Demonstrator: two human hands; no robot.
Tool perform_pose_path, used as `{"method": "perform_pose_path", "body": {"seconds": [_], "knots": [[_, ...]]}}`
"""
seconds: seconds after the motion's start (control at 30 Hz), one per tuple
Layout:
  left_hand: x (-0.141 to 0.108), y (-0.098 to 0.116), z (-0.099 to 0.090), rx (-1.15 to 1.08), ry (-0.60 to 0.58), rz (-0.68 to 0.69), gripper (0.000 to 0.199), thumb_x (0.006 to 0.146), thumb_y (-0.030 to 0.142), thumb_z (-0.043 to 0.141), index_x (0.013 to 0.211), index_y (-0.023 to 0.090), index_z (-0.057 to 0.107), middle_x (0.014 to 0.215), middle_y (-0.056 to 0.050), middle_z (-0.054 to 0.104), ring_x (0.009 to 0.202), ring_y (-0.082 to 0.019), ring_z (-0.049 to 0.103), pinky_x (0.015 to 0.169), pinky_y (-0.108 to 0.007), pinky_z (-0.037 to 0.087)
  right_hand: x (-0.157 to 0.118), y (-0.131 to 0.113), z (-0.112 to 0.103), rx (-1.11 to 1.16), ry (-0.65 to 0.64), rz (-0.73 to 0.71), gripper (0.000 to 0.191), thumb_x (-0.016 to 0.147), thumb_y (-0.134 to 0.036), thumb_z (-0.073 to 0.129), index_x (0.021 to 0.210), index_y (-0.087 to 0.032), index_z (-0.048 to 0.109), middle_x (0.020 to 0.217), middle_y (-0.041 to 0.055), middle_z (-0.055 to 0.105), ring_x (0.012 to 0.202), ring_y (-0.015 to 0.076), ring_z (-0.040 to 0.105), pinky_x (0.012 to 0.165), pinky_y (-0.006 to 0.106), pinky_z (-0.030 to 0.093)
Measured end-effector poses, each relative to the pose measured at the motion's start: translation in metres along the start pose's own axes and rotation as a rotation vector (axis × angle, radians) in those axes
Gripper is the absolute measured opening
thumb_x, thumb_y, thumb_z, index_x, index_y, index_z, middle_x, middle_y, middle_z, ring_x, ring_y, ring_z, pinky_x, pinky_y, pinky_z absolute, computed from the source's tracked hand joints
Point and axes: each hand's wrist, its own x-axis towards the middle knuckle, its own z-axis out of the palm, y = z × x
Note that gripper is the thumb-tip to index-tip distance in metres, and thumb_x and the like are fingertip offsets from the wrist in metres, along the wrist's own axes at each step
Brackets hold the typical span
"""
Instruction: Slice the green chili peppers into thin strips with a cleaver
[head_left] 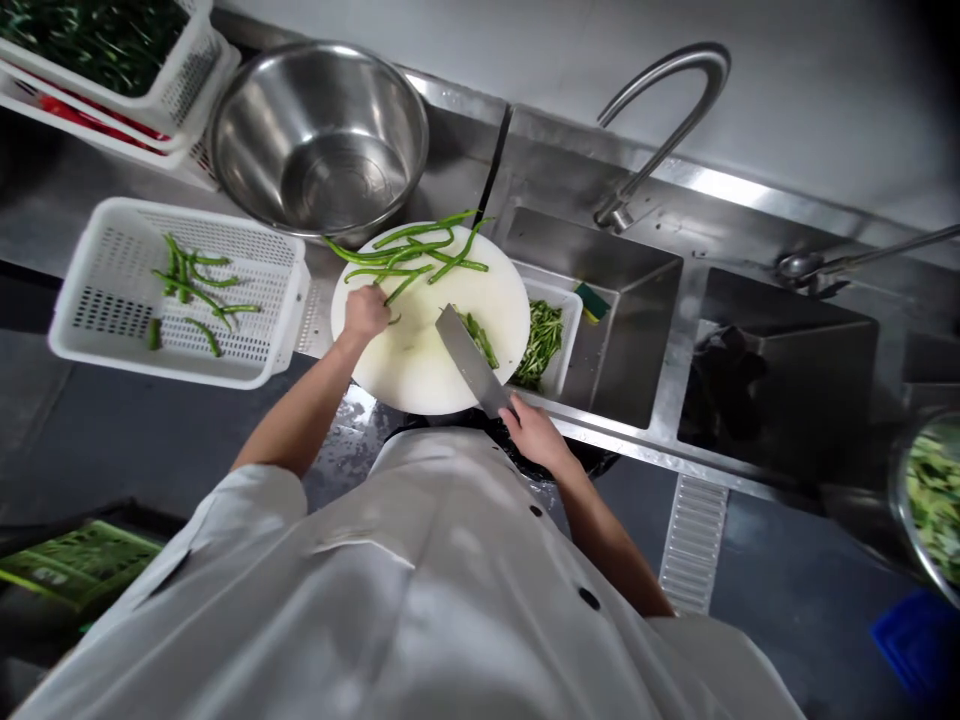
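Note:
A round white cutting board [375, 375] lies across the counter and the edge of the sink. Several long green chili peppers [457, 262] are spread over its far side. My left hand [366, 312] is closed at the board's left edge, gripping the near end of a green chili pepper. My right hand [536, 432] is wrapped around the handle of a cleaver [471, 362]. The blade slants across the right part of the board, beside a small pile of cut pepper pieces [480, 340]. Below the board's right edge, a white basket [570, 335] holds more cut pieces.
A perforated white basket [97, 345] with a few peppers stands left. Behind it are a large steel bowl [259, 130] and stacked baskets [169, 100]. On the right are two sink basins [634, 340], a curved faucet [712, 80], a sponge [592, 302] and another bowl [904, 500].

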Motion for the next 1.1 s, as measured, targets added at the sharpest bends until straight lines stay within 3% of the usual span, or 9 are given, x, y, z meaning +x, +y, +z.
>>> {"method": "perform_pose_path", "body": {"seconds": [0.13, 0.27, 0.43, 0.53, 0.63, 0.77, 0.87, 0.97, 1.1], "knots": [[-0.072, -0.032, 0.000, -0.026, 0.111, -0.010, 0.015, 0.083, 0.016, 0.063, 0.093, 0.019, 0.074, 0.099, -0.010, 0.075, 0.091, -0.025, 0.069, 0.091, -0.035, 0.055, -0.006, -0.015, -0.006, -0.217, -0.043, -0.064, 0.038, 0.113, -0.036, 0.035, 0.137, -0.017, 0.058, 0.107, 0.0155, 0.078, 0.100, 0.0310, 0.073, 0.082, 0.034, 0.047], [-0.116, -0.033, 0.015, -0.095, 0.300, -0.142, 0.019, 0.094, 0.016, 0.053, 0.097, 0.019, 0.072, 0.097, -0.011, 0.071, 0.089, -0.024, 0.067, 0.090, -0.035, 0.053, 0.011, -0.051, -0.023, -0.364, -0.083, -0.134, 0.042, 0.114, -0.039, 0.034, 0.145, -0.017, 0.053, 0.103, 0.0166, 0.078, 0.096, 0.0321, 0.075, 0.079, 0.035, 0.048], [-0.116, -0.013, 0.036, -0.114, 0.258, -0.291, 0.013, 0.098, 0.030, 0.063, 0.101, 0.018, 0.068, 0.105, -0.015, 0.070, 0.093, -0.030, 0.068, 0.085, -0.039, 0.051, 0.053, -0.095, -0.035, -0.378, -0.101, -0.237, 0.035, 0.113, -0.036, 0.036, 0.136, -0.018, 0.056, 0.108, 0.0174, 0.076, 0.097, 0.0319, 0.074, 0.076, 0.035, 0.047], [-0.104, -0.009, 0.043, -0.092, 0.255, -0.360, 0.010, 0.093, 0.024, 0.066, 0.100, 0.017, 0.068, 0.105, -0.016, 0.070, 0.092, -0.031, 0.068, 0.079, -0.039, 0.050, 0.067, -0.093, -0.034, -0.346, -0.094, -0.259, 0.032, 0.113, -0.036, 0.038, 0.131, -0.019, 0.058, 0.106, 0.0161, 0.076, 0.097, 0.0316, 0.073, 0.076, 0.034, 0.046], [-0.097, -0.013, 0.045, -0.066, 0.212, -0.191, 0.014, 0.090, 0.012, 0.057, 0.091, 0.018, 0.070, 0.093, -0.012, 0.068, 0.083, -0.027, 0.065, 0.076, -0.038, 0.049, 0.065, -0.068, -0.028, -0.274, -0.069, -0.239, 0.029, 0.112, -0.037, 0.039, 0.123, -0.020, 0.061, 0.104, 0.0145, 0.076, 0.098, 0.0317, 0.071, 0.078, 0.034, 0.045], [-0.103, -0.018, 0.048, 0.018, 0.172, 0.321, 0.028, 0.098, 0.014, 0.048, 0.098, 0.020, 0.076, 0.097, -0.012, 0.068, 0.091, -0.026, 0.062, 0.083, -0.039, 0.051, 0.041, -0.024, -0.014, -0.152, -0.033, -0.188, 0.026, 0.110, -0.036, 0.040, 0.116, -0.022, 0.061, 0.098, 0.0120, 0.076, 0.094, 0.0311, 0.070, 0.077, 0.034, 0.045], [-0.112, -0.019, 0.056, 0.085, 0.117, 0.570, 0.033, 0.104, 0.018, 0.043, 0.108, 0.021, 0.076, 0.103, -0.012, 0.070, 0.095, -0.026, 0.061, 0.089, -0.040, 0.052, 0.018, -0.002, -0.005, -0.063, -0.016, -0.174, 0.021, 0.107, -0.036, 0.043, 0.108, -0.025, 0.060, 0.095, 0.0094, 0.075, 0.090, 0.0293, 0.070, 0.076, 0.033, 0.045], [-0.118, -0.024, 0.063, 0.025, 0.100, 0.647, 0.033, 0.107, 0.020, 0.043, 0.117, 0.020, 0.074, 0.108, -0.012, 0.071, 0.097, -0.025, 0.062, 0.093, -0.040, 0.053, 0.003, 0.007, -0.002, 0.079, -0.034, -0.129, 0.018, 0.104, -0.041, 0.046, 0.099, -0.027, 0.056, 0.083, 0.0051, 0.072, 0.077, 0.0266, 0.069, 0.070, 0.033, 0.046], [-0.119, -0.033, 0.068, -0.044, 0.186, 0.565, 0.031, 0.109, 0.027, 0.045, 0.112, 0.020, 0.075, 0.104, -0.011, 0.071, 0.094, -0.025, 0.063, 0.091, -0.041, 0.053, -0.001, 0.012, -0.004, 0.360, -0.176, -0.045, 0.022, 0.103, -0.048, 0.046, 0.092, -0.029, 0.047, 0.058, -0.0056, 0.056, 0.046, 0.0192, 0.057, 0.056, 0.031, 0.045]]}}
